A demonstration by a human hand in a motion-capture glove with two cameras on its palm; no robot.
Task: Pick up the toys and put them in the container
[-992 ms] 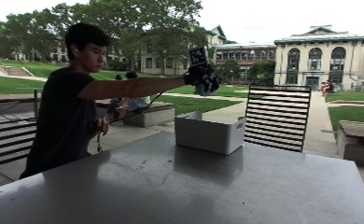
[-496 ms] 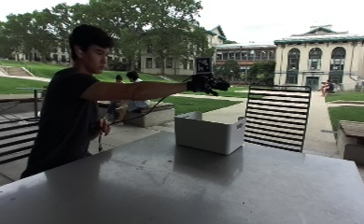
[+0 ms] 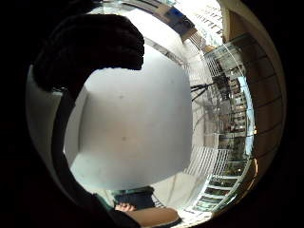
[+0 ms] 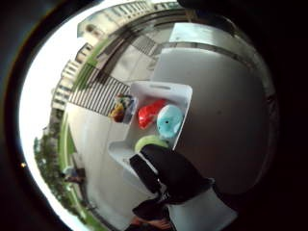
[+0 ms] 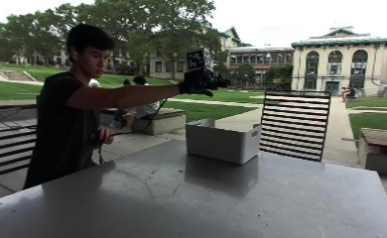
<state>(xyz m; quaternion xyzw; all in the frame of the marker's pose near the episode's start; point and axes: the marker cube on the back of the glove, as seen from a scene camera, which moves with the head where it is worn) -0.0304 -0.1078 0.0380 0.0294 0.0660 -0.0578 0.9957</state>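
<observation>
In the outside view a white container [image 5: 221,146] stands on the grey table [image 5: 213,198] near its far edge. My gloved right hand [image 5: 202,81] hangs in the air above the container's left end, fingers loosely spread, holding nothing. The thumb side palm view looks down into the container [image 4: 159,89]. A red toy [image 4: 151,113], a light blue toy [image 4: 169,121], a green toy [image 4: 150,141] and a multi-coloured toy [image 4: 120,109] lie inside. The gloved fingers [image 4: 169,174] show relaxed over the near rim. The little finger side view shows bare table [image 3: 133,137] under loosely curled gloved fingers [image 3: 90,47].
A black slatted chair [image 5: 296,124] stands right behind the container. A slatted bench [image 5: 2,148] lies at the left behind the person, whose bare left hand [image 5: 103,135] hangs by the hip. A stone bench [image 5: 382,148] is at the far right.
The gloved hand has drawn back a little toward the person and risen slightly, staying above the container. The container has not moved.
</observation>
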